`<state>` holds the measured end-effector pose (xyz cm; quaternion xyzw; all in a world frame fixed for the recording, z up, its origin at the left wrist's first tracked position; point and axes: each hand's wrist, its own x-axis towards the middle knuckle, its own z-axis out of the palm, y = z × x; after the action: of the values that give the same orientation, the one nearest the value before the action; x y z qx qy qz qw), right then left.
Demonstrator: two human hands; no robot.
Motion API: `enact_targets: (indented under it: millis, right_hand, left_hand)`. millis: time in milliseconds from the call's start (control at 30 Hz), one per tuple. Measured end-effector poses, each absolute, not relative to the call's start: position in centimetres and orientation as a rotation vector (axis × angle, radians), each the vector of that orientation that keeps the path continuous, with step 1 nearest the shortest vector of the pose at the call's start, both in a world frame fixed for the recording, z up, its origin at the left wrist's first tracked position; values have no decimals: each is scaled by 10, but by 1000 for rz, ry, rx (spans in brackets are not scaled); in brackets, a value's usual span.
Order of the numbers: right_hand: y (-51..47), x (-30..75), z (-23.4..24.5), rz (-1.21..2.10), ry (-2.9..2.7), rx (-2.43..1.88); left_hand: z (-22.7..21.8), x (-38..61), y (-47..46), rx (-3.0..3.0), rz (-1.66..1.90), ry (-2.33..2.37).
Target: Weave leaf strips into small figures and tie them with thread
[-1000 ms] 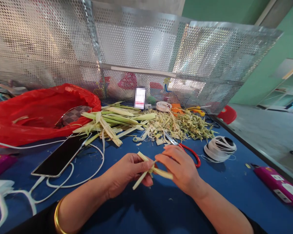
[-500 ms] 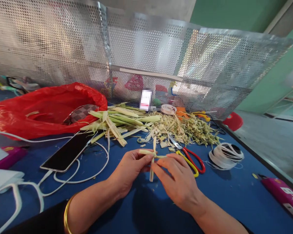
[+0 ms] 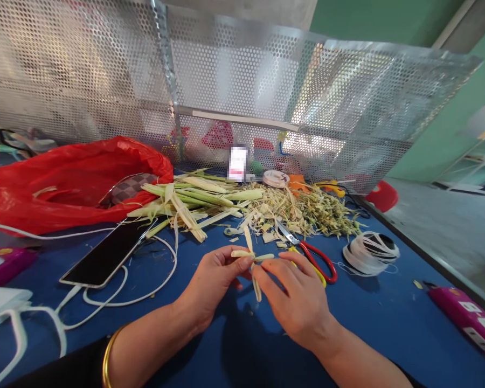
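Note:
My left hand (image 3: pixel 210 283) pinches a small cross of pale, folded leaf strips (image 3: pixel 242 254), thumb and fingers closed near its centre. The strips look like corn husk, and their ends point up, left, right and down. My right hand (image 3: pixel 301 302) has its thumb and forefinger at the lower strip, close to the crossing; the exact contact there is partly hidden. Just beyond the right fingers lie scissors (image 3: pixel 317 261) with one red and one yellow handle. A pile of long green and cream leaf strips (image 3: pixel 202 199) rests on the blue table behind my hands.
Dry leaf scraps (image 3: pixel 299 207) are heaped behind the scissors. To the right stand a spool of white cord (image 3: pixel 369 256) and a purple box-like object (image 3: pixel 463 318). On the left are a phone (image 3: pixel 109 258) with a white cable and a red plastic bag (image 3: pixel 73 178). A perforated metal screen (image 3: pixel 234 70) closes the back.
The lower strip has swung from hanging straight down to slanting right, and the upper strip leans more left. My hands stay close together. The whole view has shifted slightly.

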<state>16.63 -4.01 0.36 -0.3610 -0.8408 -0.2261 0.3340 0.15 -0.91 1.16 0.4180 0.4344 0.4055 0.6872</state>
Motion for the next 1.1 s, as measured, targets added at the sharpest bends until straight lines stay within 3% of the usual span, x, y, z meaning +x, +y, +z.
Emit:
enact_targets:
  millis: [433,600,800,1100]
  right_hand:
    - [-46,164,4,-666,-2325,-727]
    - [-40,169,5,-345,-2033,-1026]
    - [-29,174,6,312,-1803,-1286]
    - [-34,165,9,616,-1719,-1357]
  left_hand:
    - [8,5,-13,773,924,901]
    - [9,0,-8,797,950,940]
    - [7,-1,-6,853,931,1008]
    - [8,1,-9,876,938,1089]
